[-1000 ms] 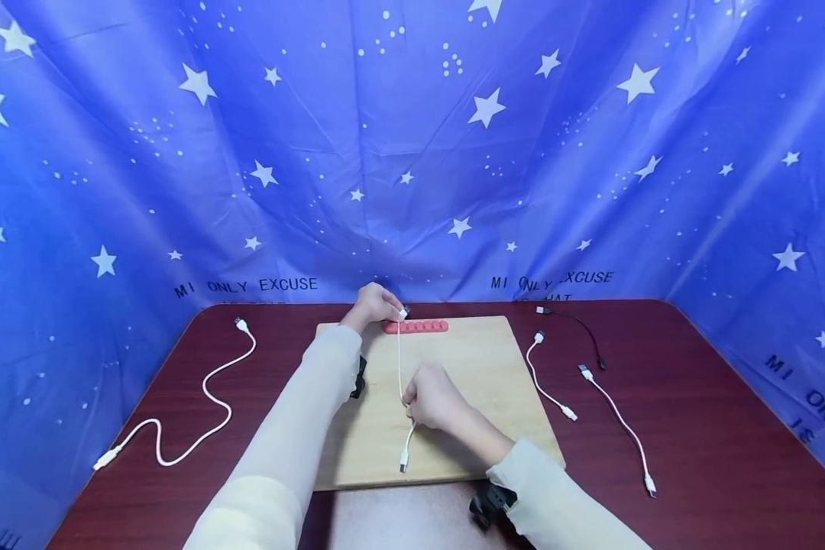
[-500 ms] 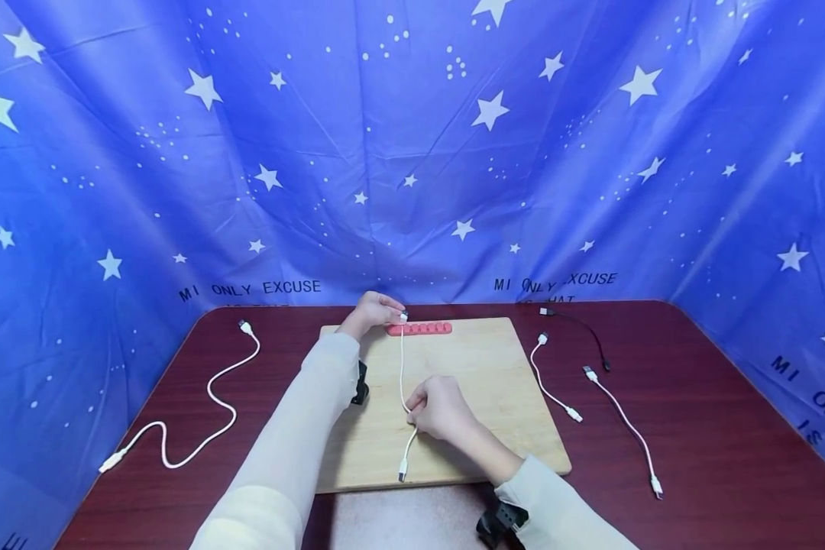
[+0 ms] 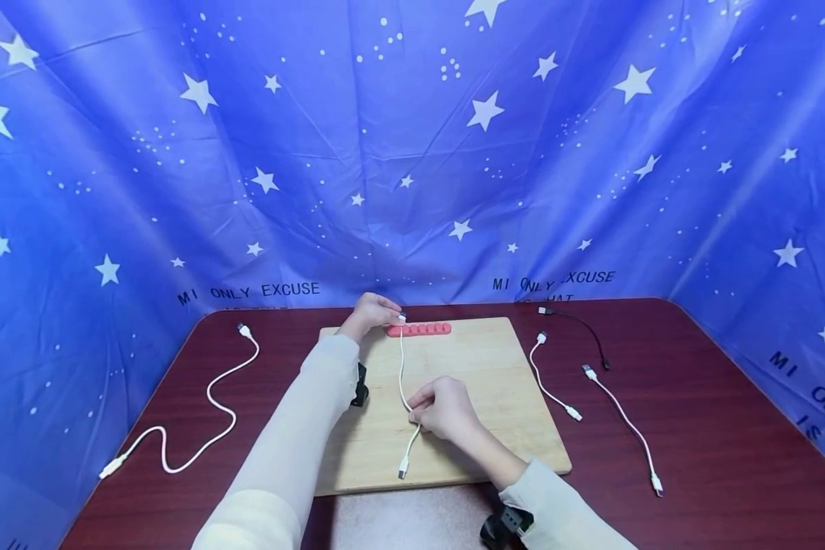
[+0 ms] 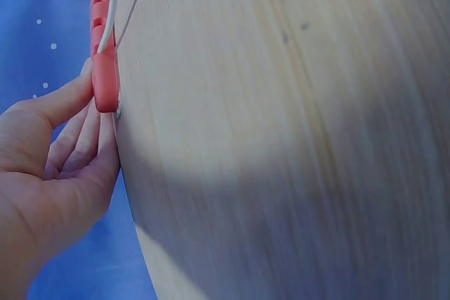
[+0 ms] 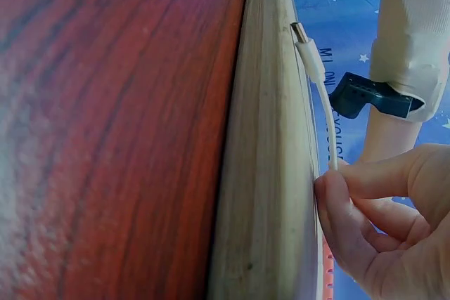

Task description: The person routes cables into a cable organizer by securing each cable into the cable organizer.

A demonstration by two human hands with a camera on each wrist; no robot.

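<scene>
A white USB cable (image 3: 402, 374) runs down the wooden board (image 3: 495, 397) from the red cable clip strip (image 3: 426, 329) on its far edge. My left hand (image 3: 373, 312) is at the strip's left end, fingertips at the cable's far plug (image 3: 402, 318). In the left wrist view the cable (image 4: 109, 29) crosses the strip (image 4: 105, 89) close to its end; my thumb lies against the strip's far side and the plug is hidden. My right hand (image 3: 447, 410) pinches the cable between thumb and forefinger over the near half of the board. Its free metal-tipped plug (image 5: 309, 57) points away from those fingers.
A long white cable (image 3: 209, 397) lies in curves on the dark red table (image 3: 268, 412) at the left. To the board's right lie two short white cables (image 3: 539, 374) (image 3: 622, 420) and a black cable (image 3: 587, 328). A blue star curtain (image 3: 412, 153) stands behind.
The plug at my left fingertips has tilted more upright beside the strip. My right hand has shifted slightly toward the near edge and right, still pinching the cable.
</scene>
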